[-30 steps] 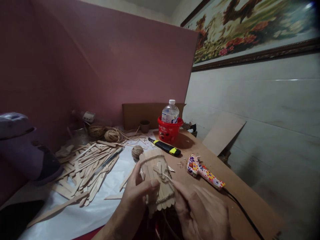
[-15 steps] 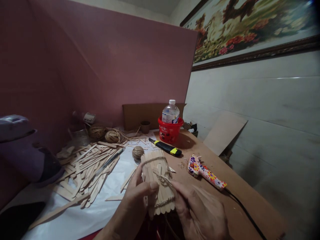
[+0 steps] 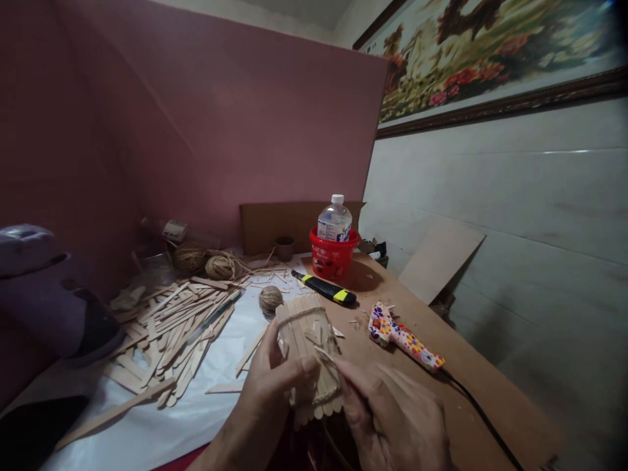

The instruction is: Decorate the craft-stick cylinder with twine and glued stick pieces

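Observation:
My left hand [image 3: 265, 379] grips a craft-stick holder [image 3: 299, 327] by its left side, thumb lying across the front. The holder is tilted, its sticks side by side, with twine bands [image 3: 328, 396] near the top and bottom. Small pale wooden pieces [image 3: 320, 332] sit on its front. Over the lower front, my right hand [image 3: 387, 405] pinches a thin, pale, pointed piece [image 3: 324, 354] between thumb and forefinger; whether it is wood or twine I cannot tell. A small ball of twine [image 3: 270, 300] lies just behind the holder.
Loose craft sticks [image 3: 181, 333] are heaped at left on a white sheet. A utility knife [image 3: 326, 289] and a red bucket [image 3: 331, 258] holding a plastic bottle [image 3: 335, 219] stand behind. At right lies a flower-patterned glue gun [image 3: 405, 340] with its cord.
The thin pale piece in my right hand has shifted slightly lower and lies at a different angle over the front. My left hand and the holder have barely moved.

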The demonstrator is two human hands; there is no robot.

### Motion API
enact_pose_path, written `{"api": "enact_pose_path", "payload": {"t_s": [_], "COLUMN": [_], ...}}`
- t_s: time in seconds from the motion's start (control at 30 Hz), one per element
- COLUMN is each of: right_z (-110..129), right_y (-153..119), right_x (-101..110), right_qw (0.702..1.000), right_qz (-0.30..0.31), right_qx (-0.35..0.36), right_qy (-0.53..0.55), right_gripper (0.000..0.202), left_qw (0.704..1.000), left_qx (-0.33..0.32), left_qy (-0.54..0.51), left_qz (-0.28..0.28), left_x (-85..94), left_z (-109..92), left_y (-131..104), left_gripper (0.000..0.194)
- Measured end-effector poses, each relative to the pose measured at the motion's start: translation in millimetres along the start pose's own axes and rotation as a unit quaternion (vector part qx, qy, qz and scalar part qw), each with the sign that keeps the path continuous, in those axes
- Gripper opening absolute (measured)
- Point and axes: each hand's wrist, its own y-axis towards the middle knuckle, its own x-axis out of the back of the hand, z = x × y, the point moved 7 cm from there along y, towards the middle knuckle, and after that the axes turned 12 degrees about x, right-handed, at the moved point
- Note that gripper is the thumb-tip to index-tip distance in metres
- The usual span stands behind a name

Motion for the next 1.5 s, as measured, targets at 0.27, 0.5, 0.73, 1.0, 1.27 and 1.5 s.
{"api": "enact_pose_path", "payload": {"t_s": [0.27, 0.5, 0.73, 1.0, 1.27, 1.5], "right_z": [-0.7, -0.2, -3.2, -0.9, -3.2, -1.3], "right_y": [-4.0, -5.8, -2.6, -3.4, -2.1, -3.5], "right_x": [-5.8, -10.2, -3.5, -8.3, -5.8, -7.5], "right_qw": [0.999, 0.997, 1.0, 0.999, 1.0, 1.0], "right_qz": [0.028, 0.065, -0.002, 0.03, -0.016, 0.0], "right_qx": [0.016, 0.044, 0.006, 0.035, 0.003, 0.01], "right_qy": [-0.01, -0.001, -0.003, 0.003, 0.012, 0.0], "right_gripper": [0.024, 0.03, 0.022, 0.024, 0.021, 0.02], "left_qw": [1.0, 1.0, 1.0, 1.0, 1.0, 1.0], "left_qx": [0.004, -0.013, 0.009, -0.005, -0.013, -0.016], "left_qy": [-0.002, 0.0, 0.006, -0.017, 0.0, -0.002], "left_qz": [0.002, -0.025, -0.005, -0.003, -0.004, -0.003], "left_x": [0.3, 2.5, 4.7, -2.4, 1.2, 3.3], "left_z": [0.9, -1.0, 4.2, -0.5, 0.8, 3.4], "left_y": [-0.1, -0.5, 1.7, 0.8, 1.8, 3.8], "left_gripper": [0.065, 0.061, 0.056, 0.059, 0.058, 0.06]}}
